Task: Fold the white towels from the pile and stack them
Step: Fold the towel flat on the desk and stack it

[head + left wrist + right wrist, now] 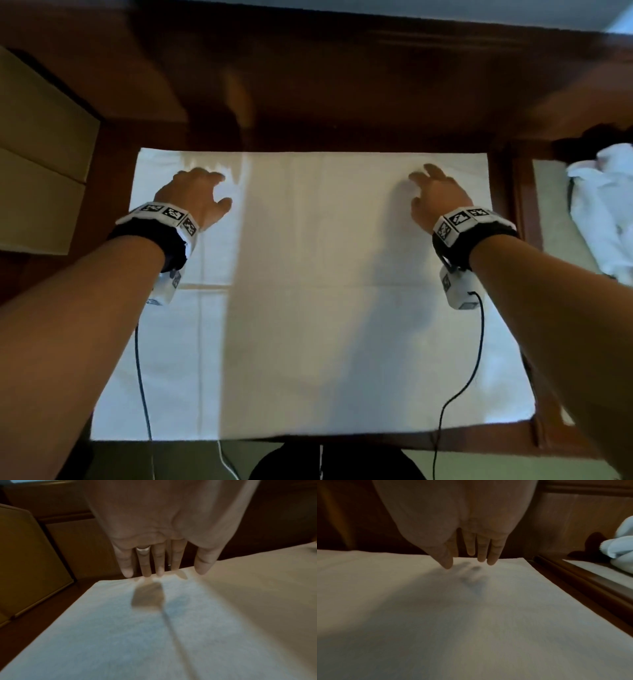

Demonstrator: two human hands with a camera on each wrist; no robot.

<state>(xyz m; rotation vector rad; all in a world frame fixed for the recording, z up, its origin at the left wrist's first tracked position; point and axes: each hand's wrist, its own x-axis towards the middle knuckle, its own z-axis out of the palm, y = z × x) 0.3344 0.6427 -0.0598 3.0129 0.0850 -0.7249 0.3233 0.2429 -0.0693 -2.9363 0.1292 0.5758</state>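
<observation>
A large white towel (pixel 308 291) lies spread flat over the dark wooden table (pixel 342 102). My left hand (pixel 200 192) hovers palm down over its far left part, fingers straight and pointing at the far edge (pixel 154 577). My right hand (pixel 435 195) is over the far right part, fingers straight and slightly spread, tips just above the cloth (pixel 471 601) near the far edge. Neither hand holds anything. A crumpled pile of white towels (pixel 603 205) lies to the right, also seen as the pile (pixel 621 550) in the right wrist view.
Cardboard boxes (pixel 37 154) stand at the left, close to the towel's left edge. A raised wooden rail (pixel 583 582) separates the towel from the surface that carries the pile. Cables hang from both wristbands over the near part of the towel.
</observation>
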